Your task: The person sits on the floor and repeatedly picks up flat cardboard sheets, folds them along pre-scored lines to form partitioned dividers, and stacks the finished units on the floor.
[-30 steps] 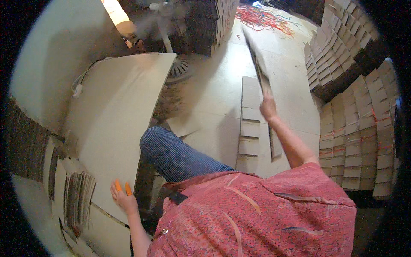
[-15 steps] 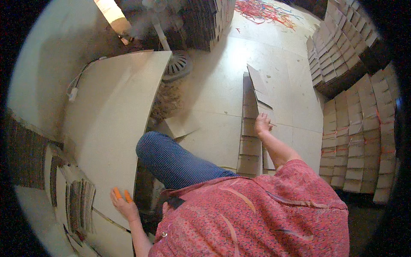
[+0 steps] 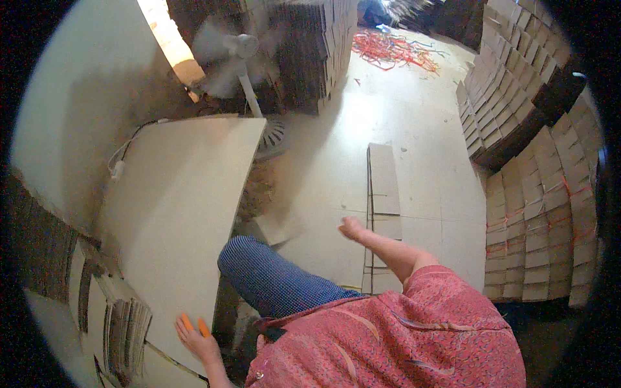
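Cardboard pieces [image 3: 127, 333] stand near my empty left hand [image 3: 199, 339], fingers slightly parted on the pale table [image 3: 178, 207]. Farther off is a fan [image 3: 246, 46]; I can't tell how open my blurred, seemingly empty right hand [image 3: 352, 228] is, left of cardboard strips [image 3: 386, 181] on the floor [image 3: 427, 139], stacks [image 3: 537, 226] at right.

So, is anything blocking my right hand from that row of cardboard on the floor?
Nothing visible does. Your right hand appears just left of the cardboard row, with your own forearm passing above it. Your left hand is off on the pale board.
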A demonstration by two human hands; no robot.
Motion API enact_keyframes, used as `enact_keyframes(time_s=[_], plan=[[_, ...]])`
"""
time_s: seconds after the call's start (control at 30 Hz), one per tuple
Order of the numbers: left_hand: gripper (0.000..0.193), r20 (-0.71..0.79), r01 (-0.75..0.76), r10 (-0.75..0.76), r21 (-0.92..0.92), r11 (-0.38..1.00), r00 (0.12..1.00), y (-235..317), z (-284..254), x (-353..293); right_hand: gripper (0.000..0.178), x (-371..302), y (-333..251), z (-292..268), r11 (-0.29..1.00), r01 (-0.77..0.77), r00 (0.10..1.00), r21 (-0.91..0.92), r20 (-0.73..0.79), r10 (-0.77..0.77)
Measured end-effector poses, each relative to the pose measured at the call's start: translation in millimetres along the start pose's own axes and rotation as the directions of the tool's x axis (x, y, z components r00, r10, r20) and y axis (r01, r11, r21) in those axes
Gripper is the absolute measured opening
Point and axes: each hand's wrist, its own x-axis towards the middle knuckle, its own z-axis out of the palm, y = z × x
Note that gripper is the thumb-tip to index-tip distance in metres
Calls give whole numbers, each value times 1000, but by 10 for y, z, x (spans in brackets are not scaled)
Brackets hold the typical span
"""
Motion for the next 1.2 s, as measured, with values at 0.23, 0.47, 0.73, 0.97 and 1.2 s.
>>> enact_keyframes(time_s=[0.23,0.47,0.73,0.97,1.2], plan=[[43,-72,-44,32,-162,986,997,-418,213,-74,25,-820,-2885,-943,413,851,524,325,-565,-637],[42,-57,100,-123,-303,948,991,-610,-555,271,20,-1775,-4223,-1057,241,458,438,856,19,-899],[58,-408,214,-185,25,977,894,-1646,-1210,967,16,-1823,-4305,-569,263,714,224,649,144,-964],[43,-105,109,-101,72,991,989,-2000,-1205,1639,16,-1782,-4335,-488,317,721,258,616,185,-948],[22,-81,168,-181,-145,975,980,-1896,-1118,2067,17,-1526,-4160,-254,325,746,271,582,180,-946]])
